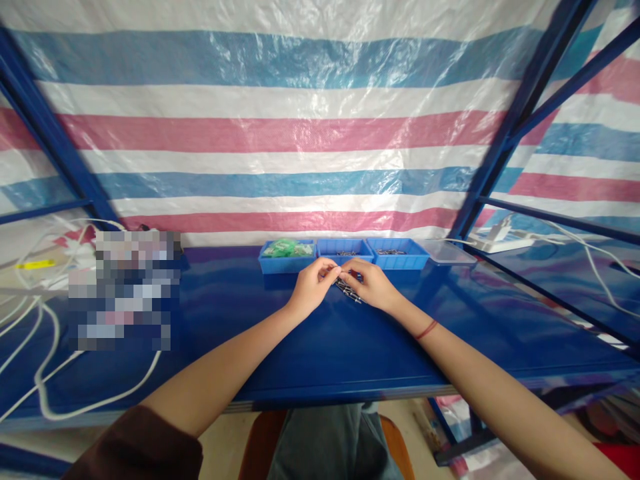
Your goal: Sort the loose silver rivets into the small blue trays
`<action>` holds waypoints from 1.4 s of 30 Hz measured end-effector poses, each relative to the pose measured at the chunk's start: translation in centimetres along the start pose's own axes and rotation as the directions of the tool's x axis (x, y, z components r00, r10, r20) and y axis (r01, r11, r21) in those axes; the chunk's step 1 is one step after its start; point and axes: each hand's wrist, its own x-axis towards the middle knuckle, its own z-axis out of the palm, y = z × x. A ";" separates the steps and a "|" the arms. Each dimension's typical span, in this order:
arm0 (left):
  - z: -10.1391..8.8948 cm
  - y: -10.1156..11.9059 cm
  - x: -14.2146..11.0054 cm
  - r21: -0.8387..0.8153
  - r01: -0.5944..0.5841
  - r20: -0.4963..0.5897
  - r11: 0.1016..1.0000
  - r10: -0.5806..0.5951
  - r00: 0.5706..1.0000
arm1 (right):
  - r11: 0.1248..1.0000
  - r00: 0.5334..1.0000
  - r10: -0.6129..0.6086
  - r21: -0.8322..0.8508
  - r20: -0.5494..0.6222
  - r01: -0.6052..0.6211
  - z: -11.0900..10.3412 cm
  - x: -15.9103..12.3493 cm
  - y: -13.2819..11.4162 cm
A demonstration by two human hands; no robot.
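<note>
My left hand (313,283) and my right hand (373,283) meet at the fingertips above the blue table, both closed in a pinch. Whatever sits between the fingers is too small to make out. Just below them, partly covered by my right hand, lies a small pile of thin, dark and silvery metal pieces (349,291) that resemble screws or rivets. Behind my hands stands the middle blue bin (325,248), with small metal pieces in it. To its right, another blue bin (419,259) holds similar pieces. The left blue bin (283,265) contains green and whitish plastic-looking packets (287,249).
A clear plastic lid or tray (450,252) lies right of the bins. White cables (50,373) loop over the table's left side, beside a blurred-out area. A white power strip (503,239) sits at the right. Blue frame posts (515,133) flank a striped plastic sheet (300,133).
</note>
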 end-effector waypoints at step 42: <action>-0.7 -2.2 0.5 0.653 -0.232 0.310 0.721 0.025 0.951 | 0.826 0.901 0.137 -0.455 -0.411 -0.333 -4.1 -0.3 6.1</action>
